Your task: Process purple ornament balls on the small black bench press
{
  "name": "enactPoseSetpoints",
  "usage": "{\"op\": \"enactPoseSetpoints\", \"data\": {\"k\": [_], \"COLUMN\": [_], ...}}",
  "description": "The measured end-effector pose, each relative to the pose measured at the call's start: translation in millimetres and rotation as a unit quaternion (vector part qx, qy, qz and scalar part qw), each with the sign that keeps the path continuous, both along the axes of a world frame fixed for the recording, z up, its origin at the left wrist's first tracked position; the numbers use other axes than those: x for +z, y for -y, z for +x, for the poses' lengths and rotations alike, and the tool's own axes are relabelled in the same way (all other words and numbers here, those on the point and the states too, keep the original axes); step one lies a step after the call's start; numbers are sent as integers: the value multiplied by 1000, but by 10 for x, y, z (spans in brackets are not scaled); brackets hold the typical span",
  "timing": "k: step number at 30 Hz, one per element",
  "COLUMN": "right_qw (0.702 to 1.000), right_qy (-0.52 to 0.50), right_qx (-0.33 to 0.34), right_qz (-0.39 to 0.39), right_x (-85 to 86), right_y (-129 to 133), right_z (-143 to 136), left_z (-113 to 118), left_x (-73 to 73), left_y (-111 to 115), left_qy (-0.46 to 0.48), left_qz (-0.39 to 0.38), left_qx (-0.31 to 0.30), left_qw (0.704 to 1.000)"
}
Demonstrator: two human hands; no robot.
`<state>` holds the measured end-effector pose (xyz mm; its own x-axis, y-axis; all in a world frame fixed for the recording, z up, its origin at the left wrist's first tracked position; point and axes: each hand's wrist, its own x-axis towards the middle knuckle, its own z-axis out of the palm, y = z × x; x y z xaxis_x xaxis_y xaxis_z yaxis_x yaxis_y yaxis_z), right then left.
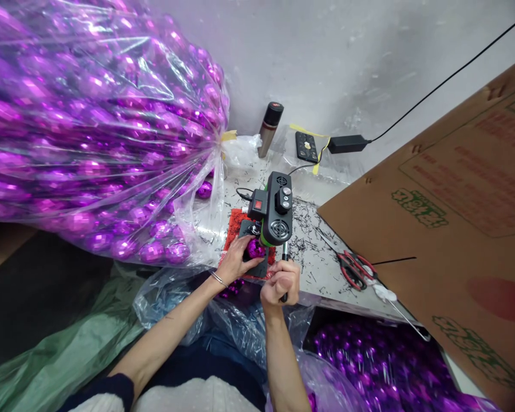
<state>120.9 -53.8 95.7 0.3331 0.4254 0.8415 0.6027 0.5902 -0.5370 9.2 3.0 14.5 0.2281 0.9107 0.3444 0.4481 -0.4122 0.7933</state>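
A small black and green machine (278, 209) stands on a red mat (234, 226) at the middle of the table. My left hand (236, 261) holds a shiny purple ball (256, 248) between thumb and fingers, on the machine's black base under its head. My right hand (282, 281) is wrapped round the black-gripped lever (285, 257) at the machine's right side. The ball's top is hidden by the machine head.
A large clear bag of purple balls (111, 143) fills the left. Behind stand a bottle (270, 129) and a phone (306, 147). Red-handled scissors (355, 269) and a cardboard box (455, 217) are at right. More purple balls (377, 360) lie below the table edge.
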Motion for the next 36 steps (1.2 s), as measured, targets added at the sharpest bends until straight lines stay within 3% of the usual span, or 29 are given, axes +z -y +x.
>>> {"op": "enactPoseSetpoints", "data": {"k": [14,22,24,27,31,34,36], "right_qw": [1000,998,999,1000,998,998,999], "right_qy": [17,60,52,10,-28,-21,-10], "right_qx": [0,6,9,10,21,28,25], "right_qz": [-6,21,13,-12,-53,-48,-39], "right_x": [-70,-237,-156,151,594,680,628], "right_y": [6,-30,-19,4,16,16,24], "right_z": [56,88,92,88,76,60,45], "left_z": [-17,6,15,2,-147,-395,-600], "left_x": [8,36,51,82,138,241,354], "left_y": [-12,-20,-41,-17,261,431,312], "left_qy": [22,13,8,9,-1,-22,-30], "left_qz": [15,-2,-5,-13,-9,-3,-11], "left_qx": [-22,-15,-14,-20,-43,-88,-79], "left_qw": [999,1000,1000,1000,999,996,996]}}
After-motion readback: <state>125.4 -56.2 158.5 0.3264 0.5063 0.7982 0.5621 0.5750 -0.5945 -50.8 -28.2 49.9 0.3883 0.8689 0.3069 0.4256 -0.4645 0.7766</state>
